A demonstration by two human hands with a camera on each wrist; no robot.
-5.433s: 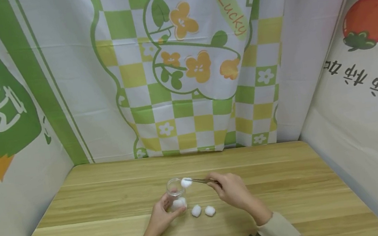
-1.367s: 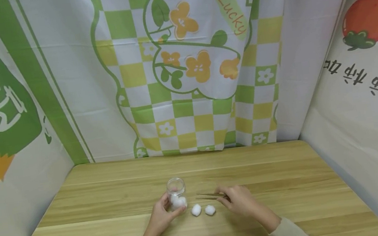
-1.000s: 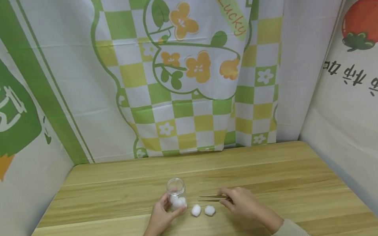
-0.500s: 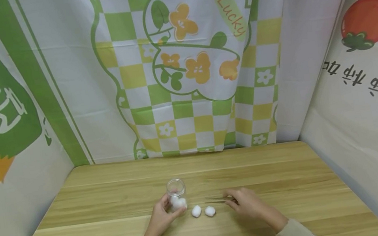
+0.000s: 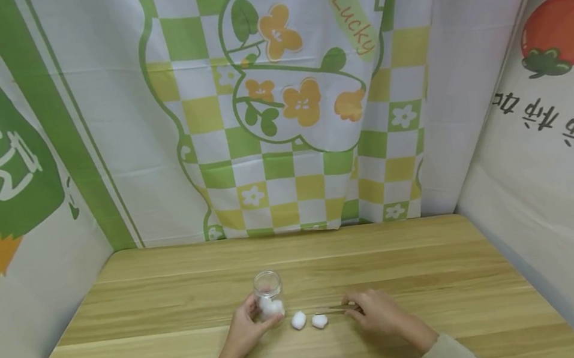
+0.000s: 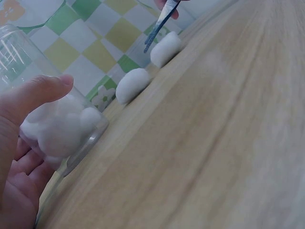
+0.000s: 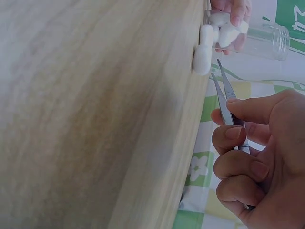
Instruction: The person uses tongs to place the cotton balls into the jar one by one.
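Observation:
My left hand [image 5: 247, 329] grips a clear open-topped jar [image 5: 267, 284] that stands upright on the table. Several cotton balls [image 6: 62, 126] fill its lower part. Two more lie on the wood just right of it: a nearer cotton ball [image 5: 298, 321] and a farther cotton ball [image 5: 320, 321]. My right hand [image 5: 378, 312] holds metal tweezers [image 7: 224, 95] between thumb and fingers. Their two tips are apart with nothing between them, right beside the farther cotton ball in the head view.
The wooden table [image 5: 152, 354] stretches to both sides and behind the jar. A green-and-yellow checked curtain [image 5: 299, 189] hangs at its back edge, with printed cloth walls at left and right.
A cotton ball held in the tweezers at the jar's rim earlier is gone from them. The right hand has since moved right and nearer, bringing the tweezers to the farther loose ball.

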